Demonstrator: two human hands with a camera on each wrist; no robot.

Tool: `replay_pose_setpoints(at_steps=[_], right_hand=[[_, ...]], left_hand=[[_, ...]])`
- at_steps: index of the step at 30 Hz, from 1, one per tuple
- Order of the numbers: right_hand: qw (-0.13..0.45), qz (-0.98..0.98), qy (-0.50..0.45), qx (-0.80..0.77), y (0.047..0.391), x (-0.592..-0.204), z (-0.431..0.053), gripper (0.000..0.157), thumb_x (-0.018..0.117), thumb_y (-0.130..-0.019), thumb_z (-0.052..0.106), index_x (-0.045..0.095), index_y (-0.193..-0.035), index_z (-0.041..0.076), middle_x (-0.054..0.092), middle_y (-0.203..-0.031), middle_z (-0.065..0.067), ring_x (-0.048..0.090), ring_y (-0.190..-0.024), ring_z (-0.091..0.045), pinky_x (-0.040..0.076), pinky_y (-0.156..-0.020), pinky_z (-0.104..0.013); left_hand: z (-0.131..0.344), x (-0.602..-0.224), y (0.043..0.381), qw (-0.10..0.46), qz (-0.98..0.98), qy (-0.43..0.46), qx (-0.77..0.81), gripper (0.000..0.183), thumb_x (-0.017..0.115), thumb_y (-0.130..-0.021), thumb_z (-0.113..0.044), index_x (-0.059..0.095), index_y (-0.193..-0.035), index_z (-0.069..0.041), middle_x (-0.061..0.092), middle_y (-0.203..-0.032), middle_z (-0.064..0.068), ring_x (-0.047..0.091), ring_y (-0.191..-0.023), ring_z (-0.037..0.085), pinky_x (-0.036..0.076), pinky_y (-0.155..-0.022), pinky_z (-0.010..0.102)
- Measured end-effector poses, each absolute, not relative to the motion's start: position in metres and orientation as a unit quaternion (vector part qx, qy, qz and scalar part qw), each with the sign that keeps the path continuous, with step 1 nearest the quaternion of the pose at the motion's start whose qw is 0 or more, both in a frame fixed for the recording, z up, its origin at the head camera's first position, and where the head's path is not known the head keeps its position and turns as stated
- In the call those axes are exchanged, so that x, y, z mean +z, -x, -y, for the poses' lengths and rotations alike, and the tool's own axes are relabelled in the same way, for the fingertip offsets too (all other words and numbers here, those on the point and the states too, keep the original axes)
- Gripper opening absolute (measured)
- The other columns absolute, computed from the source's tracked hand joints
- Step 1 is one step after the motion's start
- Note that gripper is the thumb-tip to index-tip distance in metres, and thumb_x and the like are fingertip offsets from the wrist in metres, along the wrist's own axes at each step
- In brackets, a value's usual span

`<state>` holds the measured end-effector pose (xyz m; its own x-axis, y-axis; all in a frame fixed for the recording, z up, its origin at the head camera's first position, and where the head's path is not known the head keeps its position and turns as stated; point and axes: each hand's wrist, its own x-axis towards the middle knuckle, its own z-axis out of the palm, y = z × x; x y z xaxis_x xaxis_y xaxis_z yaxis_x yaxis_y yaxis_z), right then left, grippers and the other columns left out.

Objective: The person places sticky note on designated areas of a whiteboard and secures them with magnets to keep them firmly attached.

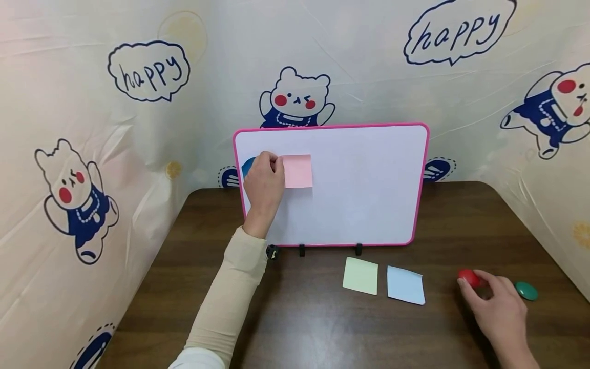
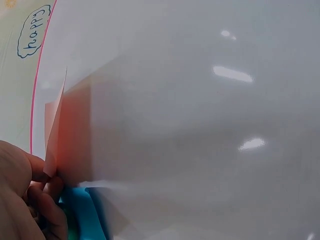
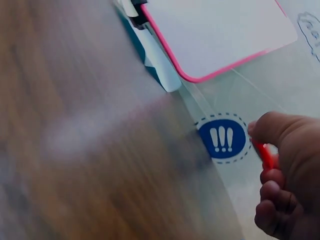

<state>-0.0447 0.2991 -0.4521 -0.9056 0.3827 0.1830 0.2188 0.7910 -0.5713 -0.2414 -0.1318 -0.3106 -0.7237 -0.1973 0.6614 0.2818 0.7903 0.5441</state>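
Note:
My left hand [image 1: 265, 179] is raised to the left part of a white board [image 1: 364, 184] with a pink frame. Its thumb and fingers pinch the left edge of a pink sticky note [image 1: 298, 171], whose free side stands off the board in the left wrist view. Beside these fingers a blue sheet [image 2: 89, 212] shows on the board, partly hidden by the hand. Over the right side of the table, my right hand [image 1: 500, 307] pinches a round red magnet [image 1: 469, 278] between thumb and fingers, also seen edge-on in the right wrist view.
A green sticky note [image 1: 360, 276] and a light blue one [image 1: 405, 285] lie in front of the board. A round green magnet [image 1: 526, 290] is just right of my right hand. Small black clips [image 1: 301, 250] support the board's lower edge on the brown table [image 1: 318, 328].

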Motion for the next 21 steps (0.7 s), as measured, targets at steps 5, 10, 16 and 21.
replay_pose_setpoints(at_steps=[5, 10, 16, 21], right_hand=[[0.18, 0.927, 0.15, 0.293, 0.048, -0.444, -0.286, 0.049, 0.075, -0.092, 0.033, 0.063, -0.122, -0.005, 0.055, -0.108, -0.02, 0.052, -0.088, -0.028, 0.037, -0.072, -0.038], [0.204, 0.924, 0.119, 0.302, 0.054, -0.437, -0.274, 0.047, 0.079, -0.09, 0.029, 0.066, -0.12, -0.004, 0.056, -0.105, -0.016, 0.051, -0.084, -0.024, 0.037, -0.064, -0.021], [0.242, 0.919, 0.067, 0.305, 0.064, -0.422, -0.256, 0.043, 0.082, -0.086, 0.02, 0.067, -0.12, -0.002, 0.056, -0.101, -0.012, 0.046, -0.078, -0.017, 0.037, -0.058, -0.012], [0.27, 0.912, 0.019, 0.307, 0.074, -0.41, -0.242, 0.043, 0.085, -0.082, 0.011, 0.067, -0.119, -0.002, 0.056, -0.101, -0.011, 0.044, -0.077, -0.014, 0.039, -0.058, -0.01]], left_hand=[[0.132, -0.311, 0.243, 0.374, 0.869, 0.028, -0.324, 0.021, 0.065, -0.1, -0.021, 0.067, -0.099, 0.0, 0.067, -0.088, 0.013, 0.062, -0.074, 0.025, 0.054, -0.065, 0.038], [0.132, -0.312, 0.243, 0.369, 0.87, 0.026, -0.326, 0.022, 0.065, -0.1, -0.023, 0.067, -0.1, -0.001, 0.068, -0.091, 0.013, 0.063, -0.075, 0.025, 0.055, -0.067, 0.038], [0.133, -0.312, 0.242, 0.365, 0.871, 0.025, -0.327, 0.023, 0.065, -0.101, -0.024, 0.068, -0.102, -0.001, 0.069, -0.093, 0.012, 0.064, -0.077, 0.024, 0.056, -0.069, 0.038], [0.133, -0.311, 0.241, 0.367, 0.87, 0.027, -0.327, 0.023, 0.066, -0.1, -0.023, 0.068, -0.101, 0.0, 0.069, -0.092, 0.013, 0.064, -0.076, 0.025, 0.056, -0.068, 0.038]])
